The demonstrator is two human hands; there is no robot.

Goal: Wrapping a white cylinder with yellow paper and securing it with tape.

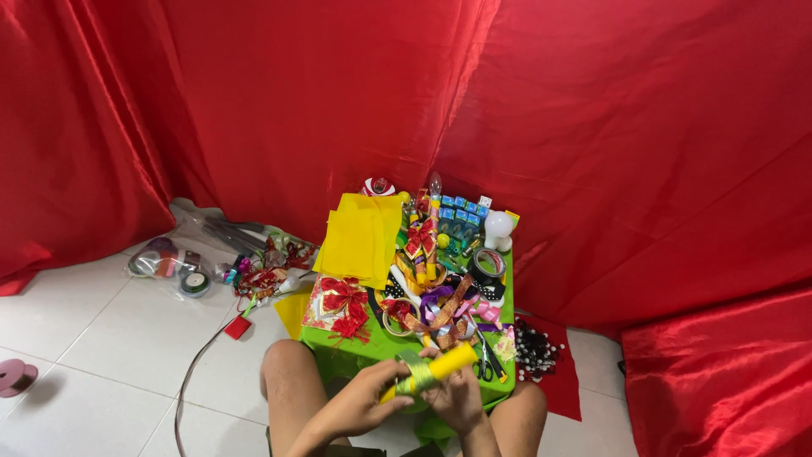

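Observation:
A yellow tube (446,364) partly wound with green ribbon (414,379) lies tilted across both my hands, just above the near edge of a small green table (370,345). My left hand (370,395) grips its lower, ribbon-covered end. My right hand (458,398) holds it from underneath near the middle. Right beyond my hands, on the table, lie a red bow on a patterned card (342,304), loose ribbons and tape rolls (440,310), and black-handled scissors (483,362).
Yellow sheets (362,237), small blue boxes (461,211) and a white bulb-shaped thing (498,227) fill the table's far side. Ribbon spools and plastic bags (190,262) lie on the white tiled floor at left, a pink spool (17,375) at far left. Red cloth (592,127) hangs all around. My bare knees (288,364) flank the table.

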